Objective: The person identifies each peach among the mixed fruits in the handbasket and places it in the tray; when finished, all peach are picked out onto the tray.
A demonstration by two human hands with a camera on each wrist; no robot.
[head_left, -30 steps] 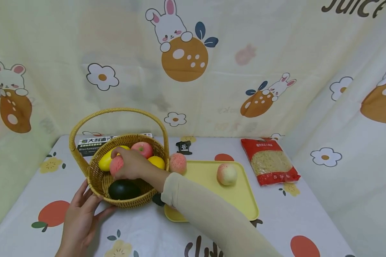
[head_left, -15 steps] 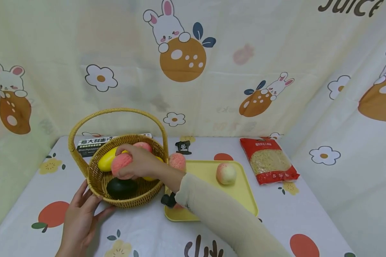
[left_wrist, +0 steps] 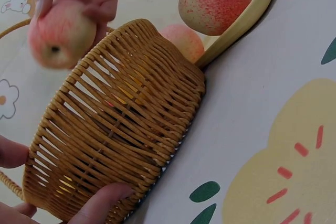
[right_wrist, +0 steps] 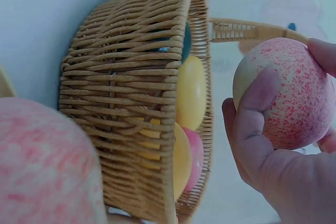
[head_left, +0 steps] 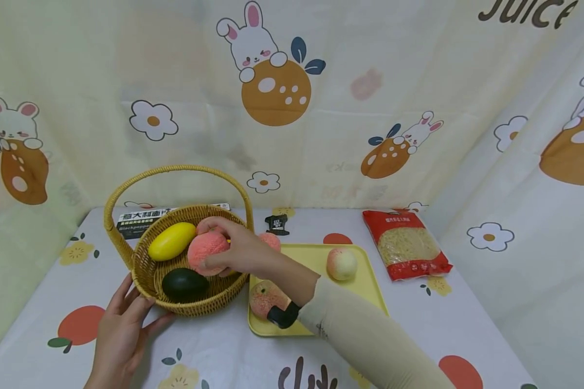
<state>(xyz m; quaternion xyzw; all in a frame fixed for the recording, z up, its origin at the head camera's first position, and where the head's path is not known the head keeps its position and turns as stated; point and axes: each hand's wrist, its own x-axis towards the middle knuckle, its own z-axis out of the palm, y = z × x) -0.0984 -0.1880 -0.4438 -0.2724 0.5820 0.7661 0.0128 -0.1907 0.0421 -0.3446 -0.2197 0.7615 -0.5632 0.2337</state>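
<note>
My right hand grips a pink-red speckled peach above the wicker basket. In the right wrist view, thumb and fingers wrap around this peach, which is apart from the rim. My left hand holds the basket's near left side, thumb against the wall and fingers near the rim. Inside the basket lie a yellow oval fruit and a dark green avocado. A pink apple and another yellow fruit also sit there, largely hidden by my right hand in the head view.
Right of the basket is a yellow tray bearing a pale peach, a speckled peach and a pink peach. A red bag of pasta lies at the far right. A black box lies behind the basket.
My right hand has moved right and up within the basket area, carrying the peach off the fruits. More of the tray's near peach shows. My left hand has not moved.
</note>
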